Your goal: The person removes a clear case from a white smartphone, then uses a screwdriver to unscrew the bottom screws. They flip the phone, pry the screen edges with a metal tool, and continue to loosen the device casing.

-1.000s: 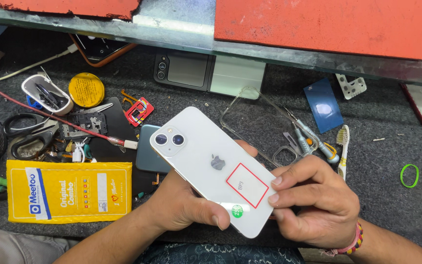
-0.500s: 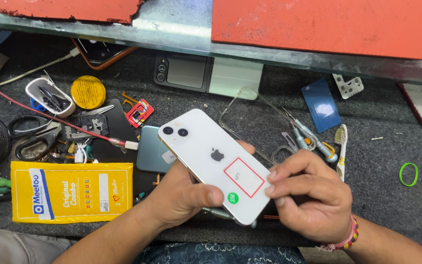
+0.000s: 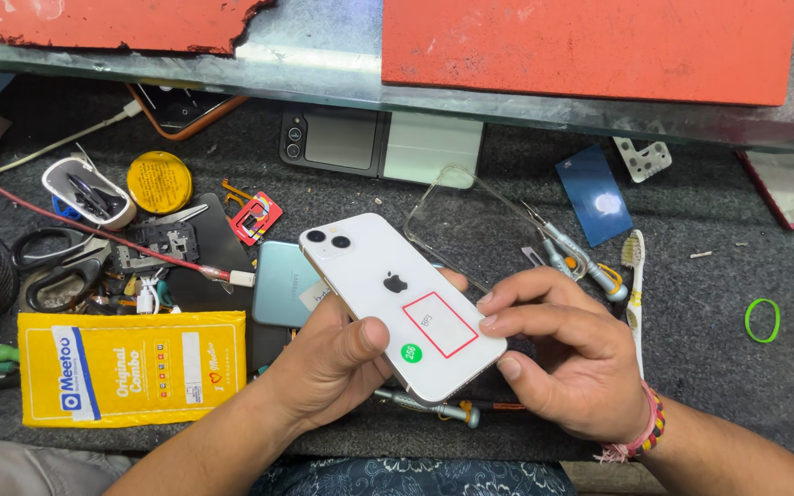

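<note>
Two bare hands hold one white smartphone [image 3: 397, 303] back side up, centre of frame, tilted diagonally with camera end toward upper left. Left hand [image 3: 333, 363] cups it from below, thumb pressed on the back near a small green round sticker [image 3: 411, 352]. Right hand [image 3: 567, 354] pinches the lower right end, fingertips [image 3: 487, 321] at the edge beside a red-outlined rectangular sticker [image 3: 440, 324]. Both grips closed on phone, lifted off the dark mat [image 3: 709, 276].

Yellow package [image 3: 130, 367] lower left. Teal phone [image 3: 282, 285] lies just behind the white one. Clear case [image 3: 466, 216] right of centre, screwdrivers [image 3: 576, 257] beside it, toothbrush [image 3: 634, 276] further right. Blue card [image 3: 593, 195] upper right, green rubber band [image 3: 762, 320] far right. Scissors [image 3: 52, 262] and yellow round tin [image 3: 159, 182] left. Screwdriver [image 3: 434, 409] under the hands.
</note>
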